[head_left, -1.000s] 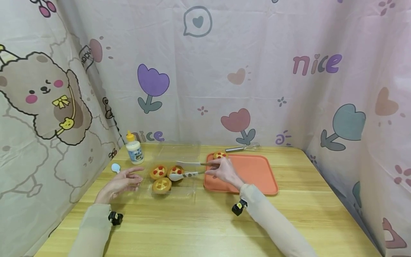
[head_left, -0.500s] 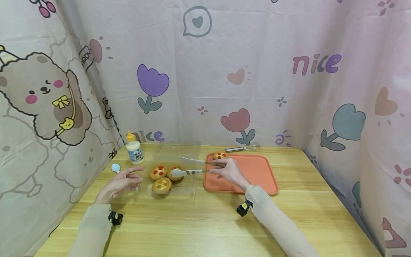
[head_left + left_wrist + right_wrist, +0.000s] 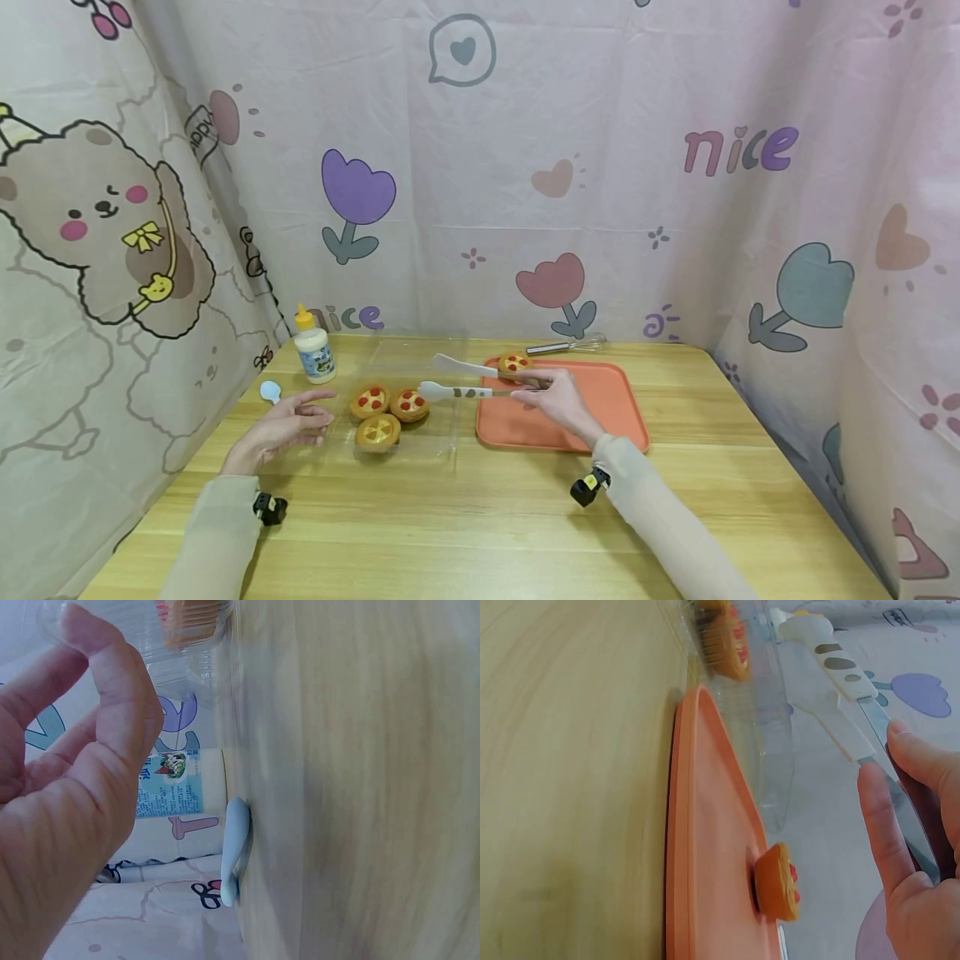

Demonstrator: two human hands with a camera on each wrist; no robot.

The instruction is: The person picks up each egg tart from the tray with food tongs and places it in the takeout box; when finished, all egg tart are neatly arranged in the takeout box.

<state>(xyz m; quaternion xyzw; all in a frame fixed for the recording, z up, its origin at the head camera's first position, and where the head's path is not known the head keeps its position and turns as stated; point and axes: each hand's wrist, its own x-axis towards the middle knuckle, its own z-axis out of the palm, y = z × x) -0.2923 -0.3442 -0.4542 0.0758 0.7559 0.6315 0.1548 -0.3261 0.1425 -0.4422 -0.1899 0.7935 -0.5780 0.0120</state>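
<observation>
My right hand (image 3: 558,400) pinches a pair of tongs (image 3: 900,787) by the metal handle. The tongs' white tips, one with brown spots, stand apart with nothing between them, pointing left over the right side of a clear plastic container (image 3: 442,446). In that container lie an egg tart with red pieces (image 3: 370,402), another red-topped tart (image 3: 409,406) and a yellow-topped tart (image 3: 378,433). My left hand (image 3: 281,429) is at the container's left side, fingers loosely bent and fingertips right at its wall. One more red-topped tart (image 3: 777,883) sits on the orange tray (image 3: 592,408), at its far left corner.
A white bottle with a yellow cap (image 3: 314,350) stands at the back left, with a pale blue spoon (image 3: 235,844) lying in front of it. Behind the tray lies a whisk (image 3: 566,346). The container's clear lid (image 3: 412,350) is folded back. Patterned curtains surround the wooden table (image 3: 450,542).
My right hand has drawn the tongs to the right and slightly up, away from the red-topped tart in the container, which stays there. My left hand has stayed in place.
</observation>
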